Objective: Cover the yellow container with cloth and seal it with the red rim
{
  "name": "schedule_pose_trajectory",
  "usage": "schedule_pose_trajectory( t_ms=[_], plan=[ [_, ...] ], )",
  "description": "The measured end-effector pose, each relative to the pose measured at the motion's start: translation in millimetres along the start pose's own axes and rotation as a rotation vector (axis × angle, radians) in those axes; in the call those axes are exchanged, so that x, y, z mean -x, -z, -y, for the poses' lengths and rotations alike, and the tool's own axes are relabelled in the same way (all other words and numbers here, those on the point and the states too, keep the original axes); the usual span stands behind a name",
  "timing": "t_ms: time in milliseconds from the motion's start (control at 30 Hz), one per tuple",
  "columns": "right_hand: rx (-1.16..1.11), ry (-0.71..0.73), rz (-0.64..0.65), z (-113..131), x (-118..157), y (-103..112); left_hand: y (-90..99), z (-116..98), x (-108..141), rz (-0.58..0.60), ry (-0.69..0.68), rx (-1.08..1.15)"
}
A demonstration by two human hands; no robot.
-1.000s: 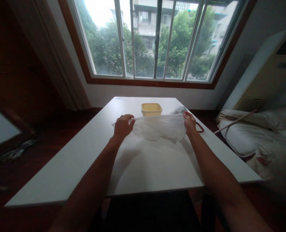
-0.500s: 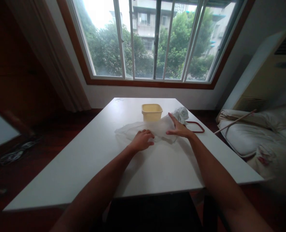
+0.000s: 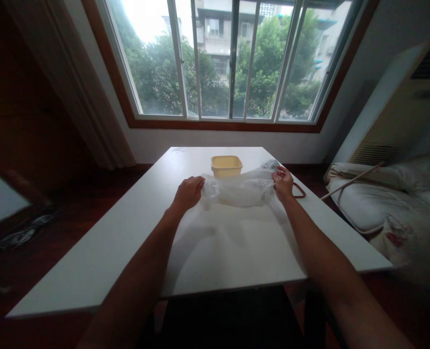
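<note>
A thin, see-through plastic bag [image 3: 238,190] is stretched sideways between my two hands, just above the table. My left hand [image 3: 188,194] is closed, pinching the bag's left end. At the other end, my right hand [image 3: 283,183] grips the bag between thumb and fingers. Right behind the bag stands a yellow plastic tub [image 3: 226,167], its lower part covered by the film. A crumpled whitish bundle [image 3: 269,165] lies beyond my right hand, partly hidden by it. Beside that hand, a reddish-brown loop [image 3: 300,190] shows in part.
The white table [image 3: 127,242] reaches toward the window wall. A small clear item [image 3: 178,150] lies at its far left corner. To the right are a cushioned seat [image 3: 360,203] with a thin stick [image 3: 353,180] across it, and a tall floor unit [image 3: 392,106].
Both hands have closed on the plastic bag. It was lying flat and spread out; now it is gathered and raised between them. My left hand moved left and away from me.
</note>
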State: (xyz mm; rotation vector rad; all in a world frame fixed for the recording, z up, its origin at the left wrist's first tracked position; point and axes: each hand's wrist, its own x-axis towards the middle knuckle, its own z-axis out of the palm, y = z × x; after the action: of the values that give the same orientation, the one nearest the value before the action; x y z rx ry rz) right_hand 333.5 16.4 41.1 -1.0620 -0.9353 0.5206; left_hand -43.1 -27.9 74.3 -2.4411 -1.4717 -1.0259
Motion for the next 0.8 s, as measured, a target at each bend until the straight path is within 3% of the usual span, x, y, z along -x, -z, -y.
schedule_pose_trajectory(
  t_ms=[133,200,267,300,400,500,633,800],
  plan=[
    [0.101,-0.06,-0.136,-4.2,-1.3,5.6,2.4,20.1,0.8,0.038,0.022,-0.01],
    [0.152,-0.033,-0.107,6.1,2.1,6.2,5.9,20.7,0.7,-0.015,0.06,0.007],
    [0.206,0.018,0.077,20.6,9.1,5.3,7.8,14.8,0.9,-0.024,0.094,0.03],
    [0.248,0.054,0.233,27.5,14.1,4.3,7.2,10.6,1.5,0.018,0.099,0.045],
    [0.431,0.123,0.7,39.4,32.1,-0.6,-1.6,1.1,6.5,0.278,0.076,0.06],
    [0.626,0.109,0.95,36.7,45.7,-6.5,-14.9,4.5,14.0,0.515,0.063,0.03],
    [0.795,0.154,0.976,30.0,41.1,-4.8,-21.6,20.4,18.5,0.695,0.15,-0.014],
    [0.871,0.22,0.784,25.7,13.6,19.1,-14.9,32.4,17.5,0.72,0.29,-0.128]
  ],
)
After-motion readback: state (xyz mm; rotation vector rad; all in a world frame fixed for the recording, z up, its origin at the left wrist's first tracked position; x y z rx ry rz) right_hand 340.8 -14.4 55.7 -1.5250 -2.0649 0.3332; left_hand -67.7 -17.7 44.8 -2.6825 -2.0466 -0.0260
